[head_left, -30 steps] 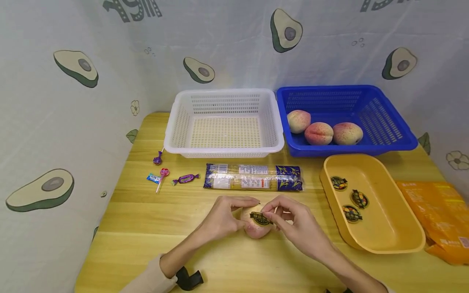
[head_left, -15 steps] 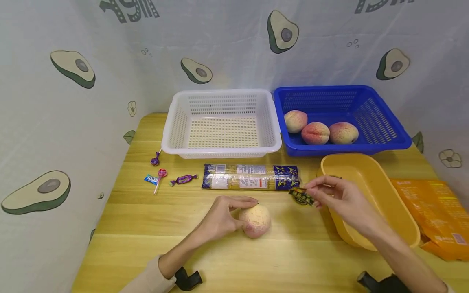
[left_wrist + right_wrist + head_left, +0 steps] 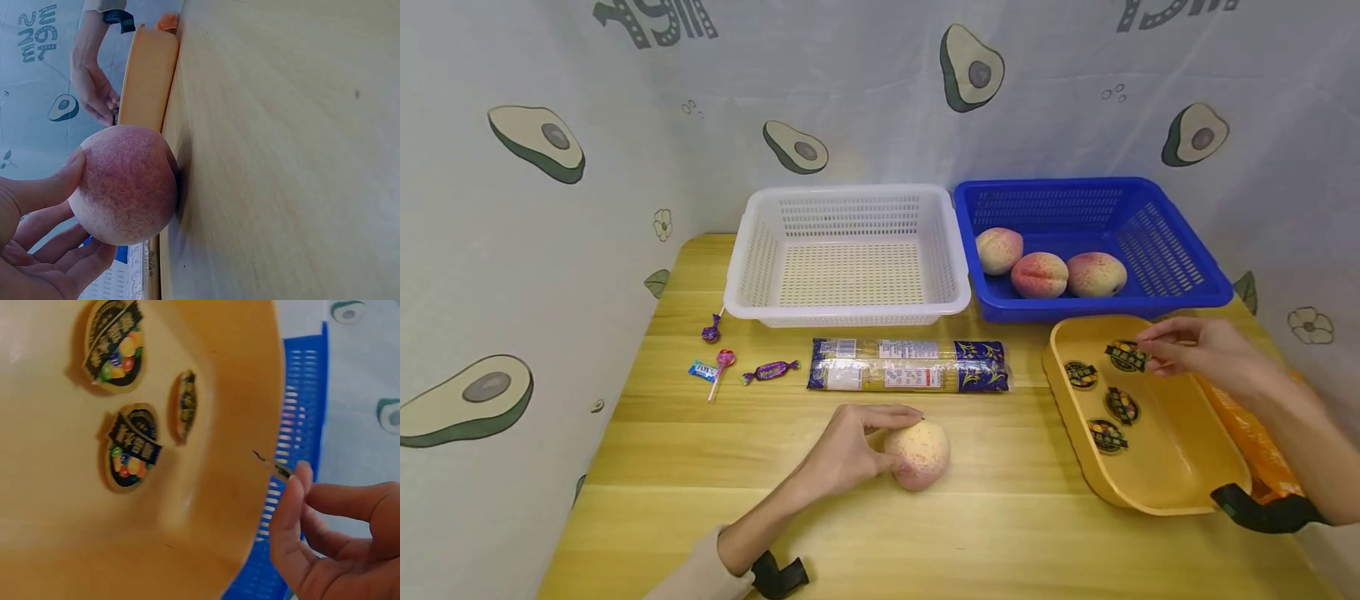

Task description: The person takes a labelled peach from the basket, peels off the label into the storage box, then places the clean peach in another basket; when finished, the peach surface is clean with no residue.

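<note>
My left hand (image 3: pixel 850 450) grips a pale pink peach (image 3: pixel 921 456) on the wooden table, thumb on one side and fingers on the other. In the left wrist view the peach (image 3: pixel 128 187) shows its reddish skin close up. Over the far end of the yellow tray (image 3: pixel 1195 487), my right hand (image 3: pixel 1195 350) pinches a black and gold fruit sticker (image 3: pixel 1126 356) by its edge. The right wrist view shows this sticker (image 3: pixel 275 467) nearly edge-on between thumb and fingertip. Three more stickers (image 3: pixel 1122 406) lie inside the tray, printed with coloured fruit.
A white basket (image 3: pixel 850 312) and a blue basket (image 3: pixel 1172 275) with three peaches (image 3: pixel 1040 276) stand at the back. A noodle packet (image 3: pixel 910 365) lies before them. Candies (image 3: pixel 770 372) and lollipops (image 3: pixel 723 360) are at left. An orange bag (image 3: pixel 1255 442) lies right of the tray.
My right hand has moved from the peach rightward to over the yellow tray, taking the sticker with it. The sticker no longer overlaps the peach. My left hand keeps its grip on the peach.
</note>
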`<state>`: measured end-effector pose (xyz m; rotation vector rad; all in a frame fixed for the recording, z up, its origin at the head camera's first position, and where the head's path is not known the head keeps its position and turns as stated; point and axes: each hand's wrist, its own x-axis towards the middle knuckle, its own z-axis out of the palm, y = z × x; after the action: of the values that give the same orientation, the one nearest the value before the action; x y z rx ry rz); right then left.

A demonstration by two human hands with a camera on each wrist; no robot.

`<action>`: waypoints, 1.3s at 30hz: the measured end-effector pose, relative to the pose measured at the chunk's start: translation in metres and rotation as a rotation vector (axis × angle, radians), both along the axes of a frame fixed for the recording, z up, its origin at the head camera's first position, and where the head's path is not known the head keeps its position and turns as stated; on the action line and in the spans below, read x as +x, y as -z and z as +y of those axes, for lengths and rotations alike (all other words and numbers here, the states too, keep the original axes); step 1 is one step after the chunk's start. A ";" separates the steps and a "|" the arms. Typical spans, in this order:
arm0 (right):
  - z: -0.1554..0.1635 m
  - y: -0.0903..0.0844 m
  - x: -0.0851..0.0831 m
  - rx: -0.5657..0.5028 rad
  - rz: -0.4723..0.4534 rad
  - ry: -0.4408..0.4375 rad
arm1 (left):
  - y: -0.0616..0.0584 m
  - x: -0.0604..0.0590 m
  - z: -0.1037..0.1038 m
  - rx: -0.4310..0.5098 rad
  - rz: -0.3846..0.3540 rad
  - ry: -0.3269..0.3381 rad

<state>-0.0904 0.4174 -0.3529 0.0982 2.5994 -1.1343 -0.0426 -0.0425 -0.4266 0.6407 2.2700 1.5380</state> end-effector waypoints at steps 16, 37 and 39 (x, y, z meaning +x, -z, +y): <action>-0.003 0.014 -0.015 0.274 0.099 -0.058 | 0.000 0.004 0.000 0.029 -0.010 -0.008; 0.052 -0.016 -0.038 0.007 0.295 0.162 | 0.003 0.006 -0.002 0.046 -0.028 0.030; 0.061 -0.014 -0.045 -0.005 0.272 0.204 | 0.003 0.007 -0.002 0.048 -0.028 0.043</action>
<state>-0.1355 0.4788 -0.3387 0.2280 2.8784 -1.3050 -0.0358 -0.0443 -0.4293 0.6720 2.1903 1.5761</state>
